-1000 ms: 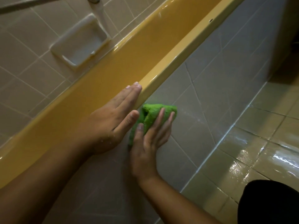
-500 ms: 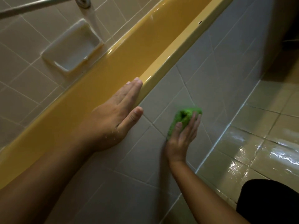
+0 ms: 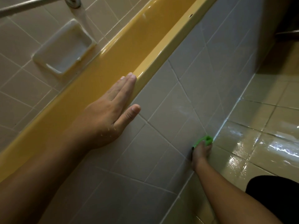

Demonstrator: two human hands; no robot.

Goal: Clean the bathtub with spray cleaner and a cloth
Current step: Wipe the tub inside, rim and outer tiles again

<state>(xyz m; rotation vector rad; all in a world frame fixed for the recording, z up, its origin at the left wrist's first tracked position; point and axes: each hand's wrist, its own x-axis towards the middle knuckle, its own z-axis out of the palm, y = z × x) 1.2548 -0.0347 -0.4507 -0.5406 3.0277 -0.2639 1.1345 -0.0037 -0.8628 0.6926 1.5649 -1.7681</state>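
Note:
The yellow bathtub [image 3: 113,65] runs diagonally across the view, with a grey tiled outer side [image 3: 169,110] below its rim. My left hand [image 3: 111,110] lies flat on the rim, fingers straight and thumb spread over the tile. My right hand [image 3: 200,151] holds a bunched green cloth [image 3: 204,140] against the bottom of the tiled side, right where it meets the floor. Its fingers are mostly hidden by foreshortening. No spray cleaner is in view.
A recessed soap dish [image 3: 63,49] sits in the wall tiles beyond the tub, under a metal grab bar [image 3: 32,4]. The floor tiles [image 3: 258,146] at the right are wet and shiny. A dark garment [image 3: 275,194] shows at the lower right.
My right hand has slid the green cloth down the tiled side, from just under the rim to the floor joint. My left hand has stayed on the rim.

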